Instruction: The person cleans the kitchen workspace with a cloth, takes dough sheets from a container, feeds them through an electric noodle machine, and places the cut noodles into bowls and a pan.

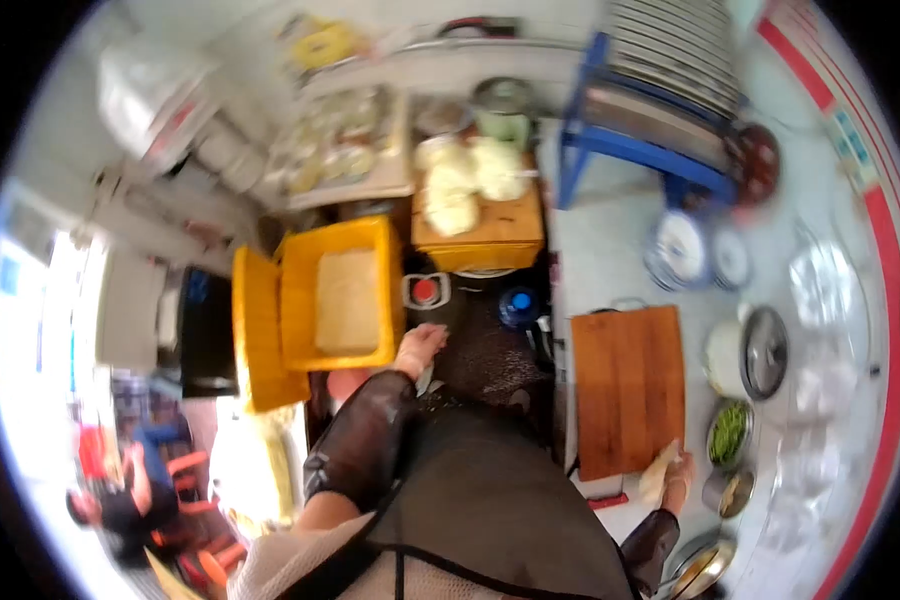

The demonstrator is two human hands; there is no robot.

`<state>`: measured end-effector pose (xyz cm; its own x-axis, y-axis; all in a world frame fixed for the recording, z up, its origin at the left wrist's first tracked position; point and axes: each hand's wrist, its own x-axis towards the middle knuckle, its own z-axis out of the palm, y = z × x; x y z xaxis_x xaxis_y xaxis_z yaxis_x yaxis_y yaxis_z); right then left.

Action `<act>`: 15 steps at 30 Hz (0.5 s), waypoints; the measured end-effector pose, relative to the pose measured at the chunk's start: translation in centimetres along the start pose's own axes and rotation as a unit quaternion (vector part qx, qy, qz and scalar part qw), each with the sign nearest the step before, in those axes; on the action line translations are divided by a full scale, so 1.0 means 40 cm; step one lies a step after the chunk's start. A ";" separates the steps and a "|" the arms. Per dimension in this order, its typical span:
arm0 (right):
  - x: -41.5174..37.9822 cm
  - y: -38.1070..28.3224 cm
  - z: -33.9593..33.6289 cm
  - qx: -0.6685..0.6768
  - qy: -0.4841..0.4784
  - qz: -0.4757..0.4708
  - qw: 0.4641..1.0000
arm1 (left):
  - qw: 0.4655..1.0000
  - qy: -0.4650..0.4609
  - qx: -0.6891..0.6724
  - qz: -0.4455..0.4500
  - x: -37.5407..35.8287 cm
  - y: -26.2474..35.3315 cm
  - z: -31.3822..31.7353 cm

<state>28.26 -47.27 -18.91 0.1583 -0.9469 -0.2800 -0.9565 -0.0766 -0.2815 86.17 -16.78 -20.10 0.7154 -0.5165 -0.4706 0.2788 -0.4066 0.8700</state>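
Observation:
My left hand (422, 348) hangs near the front right corner of an open yellow box (388, 300) that holds a pale slab. Its fingers are curled together, and I cannot make out anything in them. At the lower right, my right hand (680, 476) is closed on a pale, flat, limp piece (657, 474), perhaps dough or cloth, beside the near right corner of a wooden board (628, 390). Dark sheer sleeves cover both forearms.
Right of the board stand a lidded pot (730, 355), a bowl of chopped greens (730, 432) and metal pans. A blue rack (650, 130) is behind. Cabbages (450, 190) lie on a wooden box. Another person (135, 505) sits at the lower left.

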 end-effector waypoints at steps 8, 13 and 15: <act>-0.174 -0.868 0.019 0.228 -0.019 -0.288 0.930 | 0.994 0.024 -0.104 -0.028 0.040 -0.165 -0.271; -0.289 -1.239 0.227 0.170 -0.194 -0.533 0.806 | 0.987 0.144 -0.042 -0.050 -0.027 -0.199 -0.466; -0.331 -1.368 0.348 0.129 -0.305 -0.577 0.746 | 0.980 0.181 -0.041 -0.067 -0.030 -0.227 -0.513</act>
<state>81.91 -26.17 -12.59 0.9979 0.0285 -0.0584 -0.0300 -0.5948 -0.8033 95.92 3.00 -24.43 0.8457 -0.1547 -0.5108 0.4255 -0.3824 0.8202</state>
